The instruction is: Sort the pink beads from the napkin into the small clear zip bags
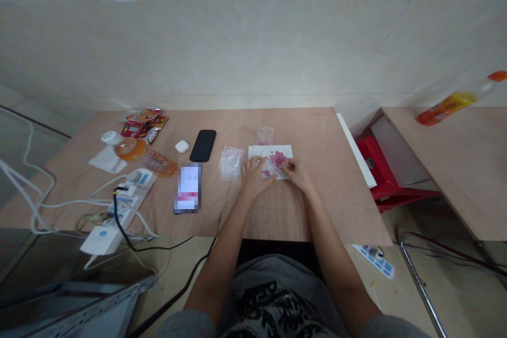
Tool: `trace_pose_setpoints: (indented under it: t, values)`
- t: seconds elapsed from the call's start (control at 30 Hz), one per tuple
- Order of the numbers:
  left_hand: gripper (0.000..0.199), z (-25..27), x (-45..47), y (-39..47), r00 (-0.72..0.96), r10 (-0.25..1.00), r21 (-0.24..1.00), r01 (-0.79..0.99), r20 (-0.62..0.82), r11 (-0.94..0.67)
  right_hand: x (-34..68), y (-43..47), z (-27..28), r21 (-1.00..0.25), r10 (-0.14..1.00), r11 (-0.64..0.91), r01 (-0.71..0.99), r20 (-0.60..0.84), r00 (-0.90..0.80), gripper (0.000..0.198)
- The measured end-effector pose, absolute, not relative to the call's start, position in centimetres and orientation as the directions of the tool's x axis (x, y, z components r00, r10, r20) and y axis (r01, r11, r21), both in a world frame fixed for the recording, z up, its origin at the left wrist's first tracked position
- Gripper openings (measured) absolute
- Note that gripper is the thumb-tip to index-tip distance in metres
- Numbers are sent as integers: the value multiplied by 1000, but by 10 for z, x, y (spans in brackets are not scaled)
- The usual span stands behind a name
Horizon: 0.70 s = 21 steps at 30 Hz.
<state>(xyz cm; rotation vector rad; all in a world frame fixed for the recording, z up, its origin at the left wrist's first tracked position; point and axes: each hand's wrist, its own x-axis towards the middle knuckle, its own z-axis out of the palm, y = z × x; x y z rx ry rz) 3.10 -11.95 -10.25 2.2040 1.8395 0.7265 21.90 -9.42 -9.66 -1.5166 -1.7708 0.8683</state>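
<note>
Beads (278, 158), small and pink, lie heaped on white paper (285, 149) upon the bench (336, 206) before you. Your left hand (255, 177) is spread across the paper's left part; your right hand (298, 173) bunches its fingers at the right edge, though whether they pinch anything cannot be told.

Small round pink beads (278, 158) lie loose in a cluster on a flat white sheet (288, 150). At its far edge lies a clear bag (265, 133) with more beads inside.
</note>
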Motion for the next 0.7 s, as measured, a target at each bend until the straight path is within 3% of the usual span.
trace_pose_setpoints:
  t: [0.17, 0.33, 0.5, 0.7]
  values:
    - [68, -98, 32, -121, 125, 965, 417, 883, 229, -213, 218, -93, -95, -917, 975, 160, 365, 90, -202, 31]
    - [68, -98, 32, -121, 123, 962, 414, 884, 243, -218, 218, -94, -95, -937, 965, 155, 314, 75, -251, 30]
    - [67, -100, 31, -120, 120, 957, 434, 872, 263, -228, 222, -95, -99, -924, 975, 155, 350, 87, -203, 29]
    - [70, -101, 32, -120, 116, 959, 430, 875, 259, -222, 230, -98, -101, -806, 991, 113, 582, 46, -130, 22]
